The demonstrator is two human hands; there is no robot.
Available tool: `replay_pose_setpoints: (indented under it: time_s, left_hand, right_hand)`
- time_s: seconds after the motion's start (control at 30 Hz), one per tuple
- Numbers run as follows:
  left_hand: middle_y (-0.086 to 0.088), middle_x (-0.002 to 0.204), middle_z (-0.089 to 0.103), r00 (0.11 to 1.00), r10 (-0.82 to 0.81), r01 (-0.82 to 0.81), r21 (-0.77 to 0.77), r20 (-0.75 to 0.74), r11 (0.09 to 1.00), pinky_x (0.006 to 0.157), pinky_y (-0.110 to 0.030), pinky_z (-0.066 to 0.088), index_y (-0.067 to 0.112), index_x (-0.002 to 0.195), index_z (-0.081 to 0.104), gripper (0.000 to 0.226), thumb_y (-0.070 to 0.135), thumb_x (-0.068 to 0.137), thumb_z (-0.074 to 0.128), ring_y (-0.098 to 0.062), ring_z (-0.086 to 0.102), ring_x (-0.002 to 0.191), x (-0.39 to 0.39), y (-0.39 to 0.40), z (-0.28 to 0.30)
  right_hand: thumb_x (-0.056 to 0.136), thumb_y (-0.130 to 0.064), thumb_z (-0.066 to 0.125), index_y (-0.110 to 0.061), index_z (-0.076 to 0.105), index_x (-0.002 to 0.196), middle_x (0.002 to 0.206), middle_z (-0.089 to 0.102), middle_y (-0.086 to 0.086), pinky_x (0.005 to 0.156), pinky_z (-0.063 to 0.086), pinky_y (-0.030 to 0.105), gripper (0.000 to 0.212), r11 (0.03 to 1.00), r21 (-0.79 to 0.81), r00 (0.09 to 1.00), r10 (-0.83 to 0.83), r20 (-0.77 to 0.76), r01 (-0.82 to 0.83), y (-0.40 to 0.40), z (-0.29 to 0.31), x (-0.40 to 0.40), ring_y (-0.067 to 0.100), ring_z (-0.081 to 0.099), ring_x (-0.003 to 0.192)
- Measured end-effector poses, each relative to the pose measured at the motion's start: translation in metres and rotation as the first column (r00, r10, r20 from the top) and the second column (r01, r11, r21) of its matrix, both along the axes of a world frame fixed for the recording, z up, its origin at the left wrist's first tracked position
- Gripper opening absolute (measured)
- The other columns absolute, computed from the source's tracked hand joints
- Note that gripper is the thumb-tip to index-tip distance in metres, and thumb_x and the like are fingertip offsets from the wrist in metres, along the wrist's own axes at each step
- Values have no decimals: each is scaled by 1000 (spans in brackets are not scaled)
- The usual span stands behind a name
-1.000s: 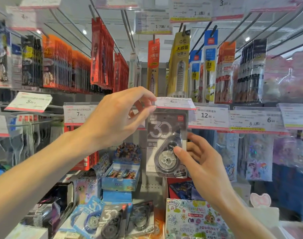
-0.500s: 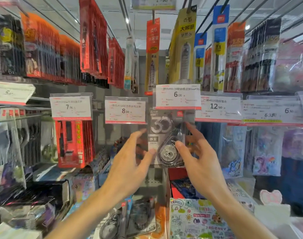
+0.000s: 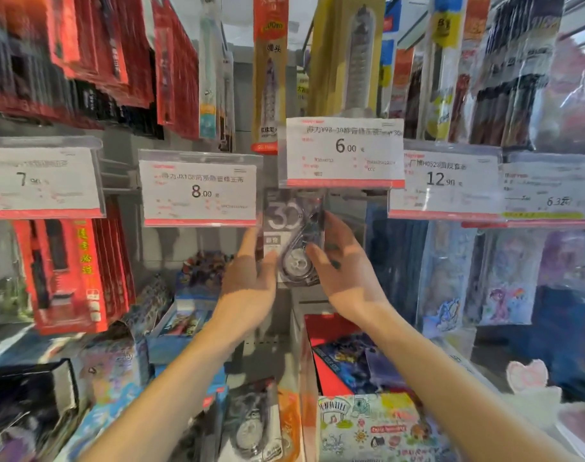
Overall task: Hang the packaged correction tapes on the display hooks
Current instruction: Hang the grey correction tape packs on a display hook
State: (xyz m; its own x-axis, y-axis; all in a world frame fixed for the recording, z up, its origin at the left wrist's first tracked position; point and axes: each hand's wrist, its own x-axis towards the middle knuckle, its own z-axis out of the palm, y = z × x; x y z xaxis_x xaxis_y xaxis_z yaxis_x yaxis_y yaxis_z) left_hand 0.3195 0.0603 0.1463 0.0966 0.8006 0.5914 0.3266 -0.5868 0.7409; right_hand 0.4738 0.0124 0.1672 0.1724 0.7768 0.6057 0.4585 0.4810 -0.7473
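A grey packaged correction tape [image 3: 292,235] marked "30" hangs upright just under the 6.00 price tag [image 3: 342,151]; its top and the hook are hidden behind that tag. My left hand [image 3: 247,278] touches the pack's left edge with fingers spread. My right hand [image 3: 342,271] holds its right side, thumb on the clear bubble. More packaged correction tapes [image 3: 251,425] lie in a heap on the shelf below, between my forearms.
Price tags for 8.00 [image 3: 199,191], 7.90 [image 3: 41,178] and 12.90 [image 3: 444,181] flank the spot. Red packs [image 3: 74,275] hang at left, plastic-sleeved items [image 3: 504,275] at right. Boxes and a colourful notebook [image 3: 367,425] crowd the shelf below.
My left hand let go of the price tag, which dropped back flat, and came down to the pack's left side. The pack has moved back under the tag. The camera moved closer.
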Motion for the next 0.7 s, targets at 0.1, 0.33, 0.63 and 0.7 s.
replay_pose_setpoints:
  time_s: [0.1, 0.33, 0.63, 0.7]
  left_hand:
    - [5, 162, 40, 999, 34, -34, -15, 15, 999, 101, -23, 29, 38, 159, 26, 56, 28, 108, 46, -22, 40, 148, 4, 11, 1]
    - [1, 161, 40, 998, 57, -59, -154, -17, 986, 107, -39, 41, 53, 154, 27, 54, 42, 105, 48, -27, 44, 143, -5, 13, 5]
    - [15, 113, 68, 989, -33, 40, -47, 145, 998, 102, -37, 52, 31, 118, 63, 23, 15, 102, 61, -3, 64, 108, -34, -48, 10]
    - [9, 107, 72, 979, -42, 51, -41, 197, 998, 92, -34, 57, 30, 108, 65, 18, 14, 101, 62, -11, 69, 102, -39, -70, 11]
  right_hand:
    - [105, -15, 58, -31, 37, 155, 151, 53, -10, 109, 47, 21, 56, 999, -41, 1000, -5, -15, 4, 9, 2, -2, 16, 51, 142]
    - [103, -22, 62, -31, 34, 156, 133, 59, -17, 86, 50, 4, 60, 994, -106, 1000, 15, -17, -17, 5, 5, 2, -11, 65, 114]
    - [101, -22, 66, -21, 64, 124, 112, 76, 1, 91, 63, 38, 23, 994, -79, 982, 62, -177, -77, -56, 2, 24, 17, 77, 98]
    - [101, -24, 66, -24, 68, 115, 99, 81, -2, 75, 65, 31, 14, 994, -58, 973, 73, -220, -88, -77, -1, 27, 13, 79, 80]
